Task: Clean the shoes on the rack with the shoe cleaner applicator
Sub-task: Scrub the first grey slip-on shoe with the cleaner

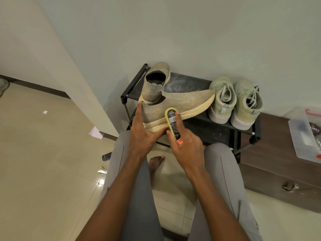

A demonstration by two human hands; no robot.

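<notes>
While the person sits facing the black shoe rack, both hands work on the tan knit slip-on shoe lying across the rack's top shelf, toe toward the right end, heel toward the left front corner. Left hand: fingers curled round the heel end, index finger up along the heel collar, thumb under the cream sole; it grips the shoe. Right hand: wrapped round the shoe cleaner applicator, index finger laid straight along its printed label, thumb on the near side. Applicator head, yellow-edged, sits against the shoe's side wall just above the sole, at the front edge of the rack.

Second tan slip-on: at the rack's back left corner, toe toward the wall, its heel overlapping the collar of the held shoe.

Pair of pale green lace-up sneakers: right end of the rack's top shelf, side by side, heels toward the front, just beside the toe of the held shoe.

Right of the rack: dark wooden cabinet with a clear plastic box on top; contents not legible.

Left of the rack, on the tiled floor: remote control, paper scraps. Bare foot visible below the rack, between grey-trousered knees.
</notes>
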